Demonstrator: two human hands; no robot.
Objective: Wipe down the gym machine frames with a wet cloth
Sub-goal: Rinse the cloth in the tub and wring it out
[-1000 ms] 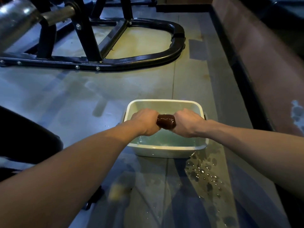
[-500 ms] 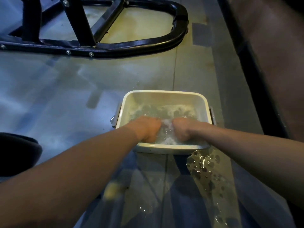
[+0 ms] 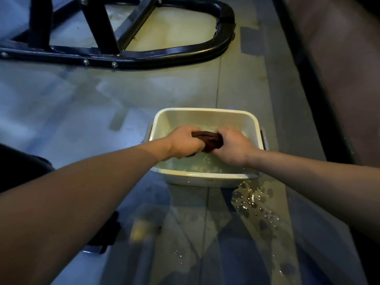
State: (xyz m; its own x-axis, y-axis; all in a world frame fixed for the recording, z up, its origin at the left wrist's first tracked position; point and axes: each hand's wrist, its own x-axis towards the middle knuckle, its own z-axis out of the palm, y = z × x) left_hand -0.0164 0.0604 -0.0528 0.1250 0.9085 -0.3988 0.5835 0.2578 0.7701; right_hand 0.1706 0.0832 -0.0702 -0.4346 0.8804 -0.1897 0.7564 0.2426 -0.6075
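A pale rectangular basin (image 3: pixel 205 115) with water in it stands on the floor in front of me. Over it, a dark brown wet cloth (image 3: pixel 209 139) is bunched between both hands. My left hand (image 3: pixel 183 144) grips its left end and my right hand (image 3: pixel 233 146) grips its right end, both just above the water. The black tubular base of a gym machine frame (image 3: pixel 164 56) lies on the floor further away, at the upper left.
Spilled water (image 3: pixel 253 202) pools on the grey floor at the basin's near right corner. A dark wall base (image 3: pixel 314 83) runs along the right. A black rounded object (image 3: pixel 22 167) sits at the left edge, and a small dark item (image 3: pixel 104 235) lies under my left forearm.
Both hands went down into the water with the cloth, then came back up out of it. The cloth shows between them again, and the view has tilted further down.
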